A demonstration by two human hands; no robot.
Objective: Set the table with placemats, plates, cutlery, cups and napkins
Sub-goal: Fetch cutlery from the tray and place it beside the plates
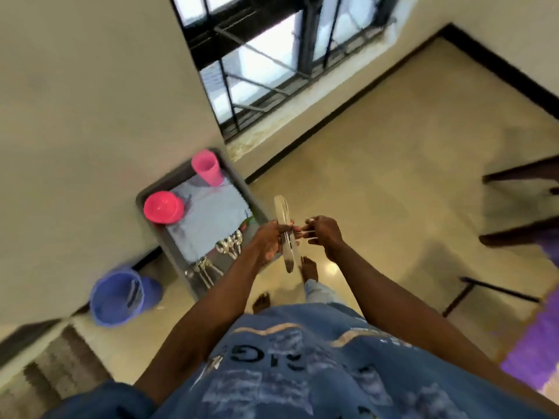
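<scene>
1. A stack of clear glass plates (286, 237) is held on edge in front of the body, gripped by the left hand (269, 241), whose fingers are curled round the stack near its middle.
2. The right hand (322, 234) is held just beside the plates; its fingertips are bent toward the rim nearest it. Whether the rim is actually pinched cannot be told, because the picture is blurred there.
3. A grey tray (151, 190) is seen below and to the left of the hands, set against the wall.
4. On the tray, a light blue cloth (211, 213) is laid over most of the middle.
5. A pink cup (207, 167) is stood upright at the tray's far corner, on the far edge of the cloth.
6. A pink bowl (163, 207) is placed at the tray's left edge, touching the cloth.
7. Spoons (230, 244) are laid in a cluster near the tray's right edge, just beside the left hand.
8. More cutlery (202, 269), too blurred to be told apart, is laid at the tray's near end.
9. A small green object (248, 220) is partly hidden at the tray's right edge, behind the plates.
10. A blue bucket (119, 296) is stood on the floor near the tray's near end, against the wall.
11. A barred window (272, 49) is seen above the tray.
</scene>
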